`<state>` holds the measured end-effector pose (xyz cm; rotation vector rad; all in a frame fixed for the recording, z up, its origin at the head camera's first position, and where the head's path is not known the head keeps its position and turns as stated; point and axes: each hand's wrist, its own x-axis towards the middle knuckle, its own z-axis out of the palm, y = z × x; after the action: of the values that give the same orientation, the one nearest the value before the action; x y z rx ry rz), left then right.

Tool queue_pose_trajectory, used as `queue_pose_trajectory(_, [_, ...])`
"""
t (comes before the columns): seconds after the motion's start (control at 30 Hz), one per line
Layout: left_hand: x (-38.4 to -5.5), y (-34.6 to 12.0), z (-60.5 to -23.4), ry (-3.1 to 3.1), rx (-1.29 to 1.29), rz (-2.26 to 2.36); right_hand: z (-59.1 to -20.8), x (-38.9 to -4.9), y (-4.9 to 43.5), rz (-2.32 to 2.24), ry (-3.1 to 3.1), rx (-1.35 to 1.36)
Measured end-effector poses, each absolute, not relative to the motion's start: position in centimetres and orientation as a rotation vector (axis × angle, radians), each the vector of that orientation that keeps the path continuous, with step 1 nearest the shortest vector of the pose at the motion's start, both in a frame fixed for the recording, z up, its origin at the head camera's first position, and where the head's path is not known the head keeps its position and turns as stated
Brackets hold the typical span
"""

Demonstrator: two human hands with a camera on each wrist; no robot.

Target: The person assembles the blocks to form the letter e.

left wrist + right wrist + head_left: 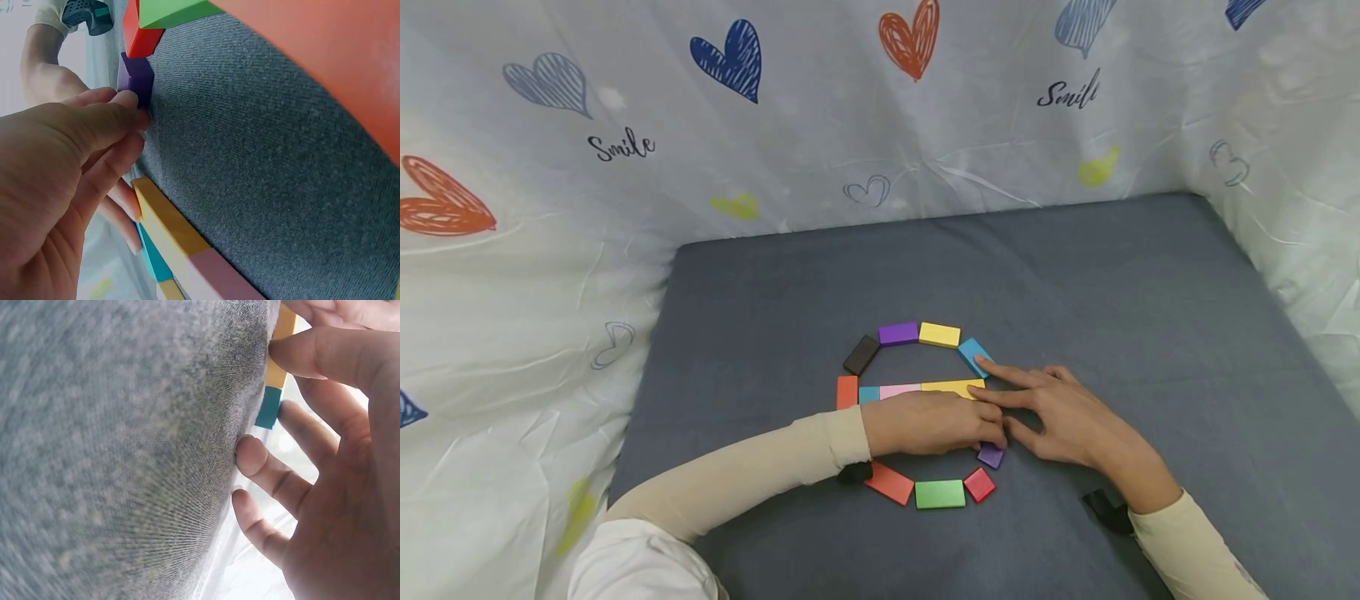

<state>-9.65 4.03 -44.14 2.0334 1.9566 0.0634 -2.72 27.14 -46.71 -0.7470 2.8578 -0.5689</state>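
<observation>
Small coloured wooden blocks lie in a ring on the grey cloth. My left hand (932, 422) reaches over the ring to its right side, thumb and fingertips drawn close together beside a purple block (991, 456). I cannot tell whether those fingertips pinch anything. From the right, my right hand (1063, 414) reaches in with its fingers spread. Its index fingertip touches a blue block (972, 353), and another fingertip is on the yellow block (943, 387) in the middle row. The right thumb is right by the left fingertips. Left hand and sleeve hide part of the ring.
Around the ring lie a black block (861, 356), another purple block (898, 334), another yellow block (939, 334), orange blocks (847, 392), a green block (940, 494) and a red block (980, 484). A pink block (899, 390) and teal block (868, 394) continue the middle row.
</observation>
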Motion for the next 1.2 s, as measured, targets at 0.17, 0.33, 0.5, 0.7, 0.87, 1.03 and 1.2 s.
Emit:
queue_pose_trajectory(0.17, [-9.5, 3.9, -44.2, 1.955, 2.017, 0.115, -46.7, -2.8, 27.0, -0.572, 2.855, -0.746])
queue_pose_trajectory(0.33, [-9.4, 3.8, -44.2, 1.964, 1.992, 0.131, -46.7, -2.9, 27.0, -0.571, 2.856, -0.750])
queue_pose_trajectory(0.5, [-9.2, 3.6, -44.3, 1.957, 1.971, 0.163, -46.7, -2.9, 26.9, -0.570, 2.850, -0.748])
queue_pose_trajectory(0.7, [-9.2, 3.6, -44.4, 1.955, 1.981, 0.177, -46.6, -2.9, 26.8, -0.561, 2.846, -0.747])
queue_pose_trajectory(0.87, [-9.4, 3.7, -44.3, 1.955, 2.024, 0.178, -46.6, -3.0, 26.8, -0.555, 2.845, -0.748])
queue_pose_trajectory(1.03, [-9.6, 3.1, -43.3, 2.023, 2.034, 0.219, -46.6, -2.9, 26.9, -0.611, 2.834, -0.730])
queue_pose_trajectory(1.2, [-10.2, 1.5, -41.8, 2.127, 2.012, 0.319, -46.6, -2.6, 27.2, -0.618, 2.833, -0.744])
